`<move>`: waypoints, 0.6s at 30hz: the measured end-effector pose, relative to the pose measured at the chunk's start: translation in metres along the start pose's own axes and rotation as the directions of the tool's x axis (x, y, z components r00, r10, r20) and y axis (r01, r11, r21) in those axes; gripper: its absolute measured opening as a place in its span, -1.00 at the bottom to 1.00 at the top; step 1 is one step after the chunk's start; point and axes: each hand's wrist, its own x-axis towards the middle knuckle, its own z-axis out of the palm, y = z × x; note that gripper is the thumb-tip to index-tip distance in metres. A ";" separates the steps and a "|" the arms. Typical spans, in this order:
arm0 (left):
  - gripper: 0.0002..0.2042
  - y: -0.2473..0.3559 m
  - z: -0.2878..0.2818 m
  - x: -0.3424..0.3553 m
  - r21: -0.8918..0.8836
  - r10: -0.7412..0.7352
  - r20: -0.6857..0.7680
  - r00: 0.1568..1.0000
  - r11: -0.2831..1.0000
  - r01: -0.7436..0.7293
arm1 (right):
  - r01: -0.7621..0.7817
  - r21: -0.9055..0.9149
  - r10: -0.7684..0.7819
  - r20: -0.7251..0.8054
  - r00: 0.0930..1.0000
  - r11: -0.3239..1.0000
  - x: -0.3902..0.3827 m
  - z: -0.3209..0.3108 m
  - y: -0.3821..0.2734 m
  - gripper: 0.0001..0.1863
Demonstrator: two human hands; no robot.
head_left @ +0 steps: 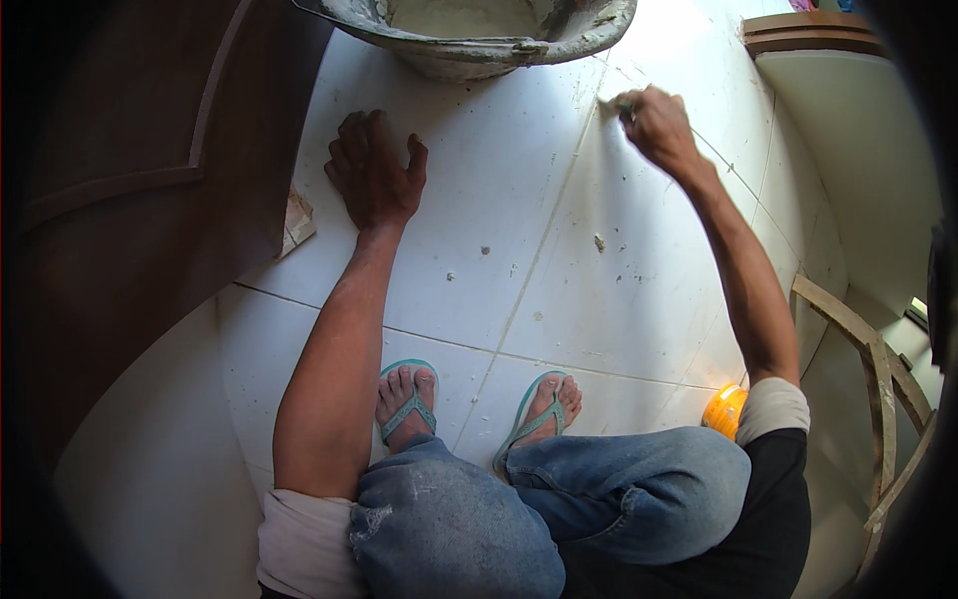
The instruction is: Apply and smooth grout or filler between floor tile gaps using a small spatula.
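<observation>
My left hand (377, 170) has its fingers apart and bent, on or just over the white tiled floor (469, 240), holding nothing. At the upper right my right hand (659, 125) is closed on a small green-handled tool (625, 108) whose pale end meets the tile by a grout line; the tool is too small to make out fully. Above my hands stands a bucket (459, 60) with pale, crusted mortar on its rim and inside. Small crumbs (600, 242) lie scattered on the tiles between my arms.
A dark wooden door panel (150, 220) fills the left, with a small board (297, 218) at its edge. Wooden strips (878, 399) lean at the right near an orange container (721, 407). A brown ledge (808, 32) is at the upper right. My sandalled feet are below.
</observation>
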 end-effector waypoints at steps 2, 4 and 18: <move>-0.46 0.003 0.001 0.000 -0.005 -0.002 0.001 1.000 1.000 0.002 | 0.006 0.030 -0.007 0.058 0.998 1.000 -0.026 -0.016 -0.030 -0.80; -0.46 0.005 0.000 0.001 -0.016 -0.001 -0.003 1.000 1.000 0.001 | 0.031 0.086 -0.034 0.039 0.999 0.996 -0.038 -0.022 -0.034 -0.79; -0.46 0.001 0.004 0.000 0.032 0.033 -0.025 0.999 0.999 -0.032 | -0.124 -0.293 0.023 -0.326 0.945 0.948 -0.047 0.049 0.062 -0.76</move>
